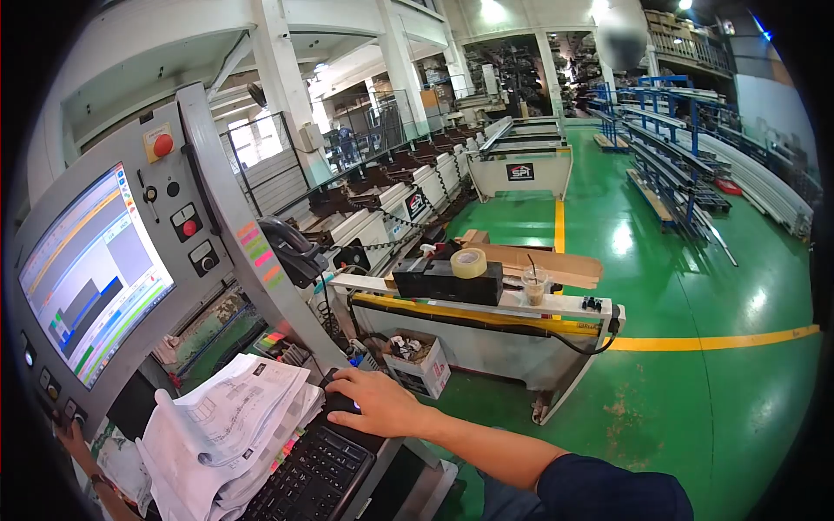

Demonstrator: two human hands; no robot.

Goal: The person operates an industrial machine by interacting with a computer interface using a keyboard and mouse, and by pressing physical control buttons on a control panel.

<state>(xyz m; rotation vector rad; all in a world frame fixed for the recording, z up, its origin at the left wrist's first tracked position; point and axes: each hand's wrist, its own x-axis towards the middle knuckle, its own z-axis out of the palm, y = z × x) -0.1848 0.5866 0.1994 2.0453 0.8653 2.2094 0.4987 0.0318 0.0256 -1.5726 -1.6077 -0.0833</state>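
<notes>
My right hand (pixel 378 402) rests over a dark mouse (pixel 341 401) beside the black keyboard (pixel 308 473), its fingers curved round it. At the lower left edge, my left hand (pixel 74 441) is raised at a black knob (pixel 78 417) on the control panel's lower corner; its fingers are small and partly hidden. The panel (pixel 204 221) has a lit screen (pixel 95 273) and red buttons. A stack of printed drawings (pixel 234 425) lies over the left part of the keyboard, with the top sheet curled.
Beyond the mouse stands a machine end (pixel 452 334) bearing a black box (pixel 434 280), a tape roll (pixel 468 263) and a plastic cup (pixel 534 282). A carton (pixel 421 369) sits below. Racks of metal profiles (pixel 669 165) stand at right; a person (pixel 347 143) is far back.
</notes>
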